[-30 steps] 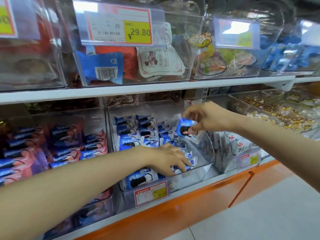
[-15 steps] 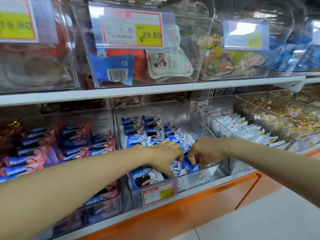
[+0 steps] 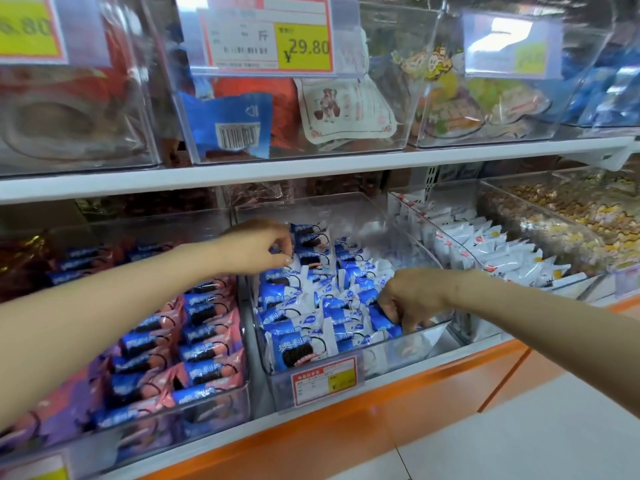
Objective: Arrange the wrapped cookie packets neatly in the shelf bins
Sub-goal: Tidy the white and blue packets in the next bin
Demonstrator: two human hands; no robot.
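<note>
Logging the head view, the only 1 supplied. On the lower shelf we see a clear middle bin [image 3: 398, 341] holding blue-and-white cookie packets [image 3: 304, 306]. They stand in rough rows along its left side and lie more loosely toward the right.

Left hand [image 3: 254, 247]: over the back left of this bin, fingers curled, thumb and fingertips pinched on a rear packet [image 3: 278, 251] at the far end of the left row. Only a sliver of blue wrapper shows between the fingers.

Right hand [image 3: 412, 296]: down in the front right corner of the same bin, fingers curled under, gripping a front packet [image 3: 382, 318] that lies among the others just behind the front wall.

The 2 hands are well apart, both forearms bare.

Surroundings: a small price label [image 3: 323, 381] is fixed to the bin's front. The left bin [image 3: 239, 388] holds pink-and-blue packets [image 3: 201, 327], and the bin to the right holds white packets [image 3: 491, 251]. Above the white shelf board [image 3: 311, 168], a price tag [image 3: 268, 36] reads 29.80.
</note>
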